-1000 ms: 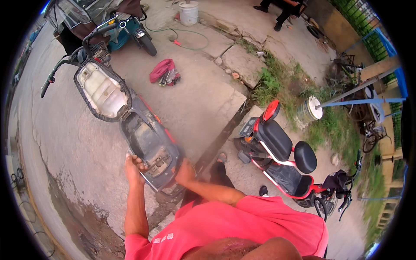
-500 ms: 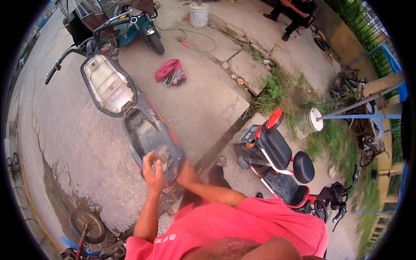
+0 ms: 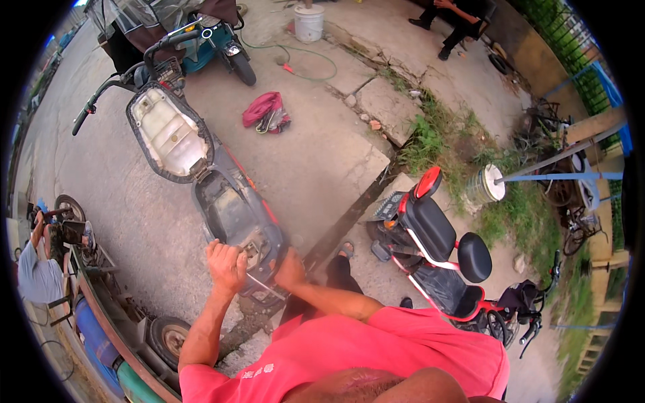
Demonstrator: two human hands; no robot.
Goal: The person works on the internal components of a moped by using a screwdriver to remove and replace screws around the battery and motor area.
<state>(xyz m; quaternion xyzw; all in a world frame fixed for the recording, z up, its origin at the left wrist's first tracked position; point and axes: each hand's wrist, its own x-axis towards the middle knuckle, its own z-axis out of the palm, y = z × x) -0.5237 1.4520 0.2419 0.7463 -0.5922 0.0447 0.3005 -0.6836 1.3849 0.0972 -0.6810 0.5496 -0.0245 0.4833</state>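
Note:
A grey electric scooter (image 3: 236, 195) with red trim stands in front of me, its seat (image 3: 169, 133) flipped up and the pale underside showing. Below that lies the open storage well (image 3: 232, 201). My left hand (image 3: 227, 266) is closed in a fist at the left side of the scooter's tail. A thin shiny metal rod (image 3: 267, 287) slants from that fist across the tail toward the right; its exact kind is unclear. My right hand (image 3: 290, 270) rests against the right side of the tail, its fingers mostly hidden by the bodywork.
To the right stands a red and black electric scooter (image 3: 430, 235). A maroon cloth bundle (image 3: 265, 112) lies on the concrete, with a three-wheeler (image 3: 215, 43) behind it. A cart with barrels (image 3: 101, 336) and its rider (image 3: 41, 269) occupy the left. Another person (image 3: 457, 27) sits far right.
My left hand has shifted left and slightly down, its fingers closing into a fist, and the metal rod has come into sight. The cart and rider have moved up along the left. My right hand stays put.

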